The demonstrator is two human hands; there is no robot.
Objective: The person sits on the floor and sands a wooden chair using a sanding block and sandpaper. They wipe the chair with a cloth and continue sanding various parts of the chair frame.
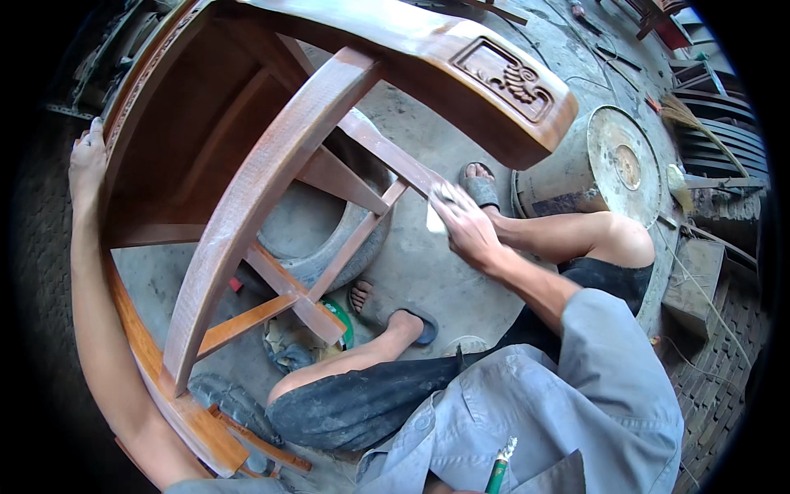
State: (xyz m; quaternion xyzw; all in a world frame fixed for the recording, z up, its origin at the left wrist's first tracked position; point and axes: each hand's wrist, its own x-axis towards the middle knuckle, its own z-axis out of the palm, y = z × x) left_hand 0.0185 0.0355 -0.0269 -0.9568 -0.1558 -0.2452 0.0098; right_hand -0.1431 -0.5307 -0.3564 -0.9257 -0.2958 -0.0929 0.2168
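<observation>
A brown wooden chair (271, 169) is tipped over in front of the person, above the gray floor (415, 276). The left hand (88, 160) touches the chair's outer edge, far to the left; I can't tell if its grip is curled tight, as some fingers are hidden. The right hand (467, 224) has its grip closed on a small white pad (435, 219), flat against a thin bar of the chair. An old tire (369, 255) shows behind the bars. A big round drum (564, 165) stands near the person's knee. A straw broom (699, 123) is at the right.
</observation>
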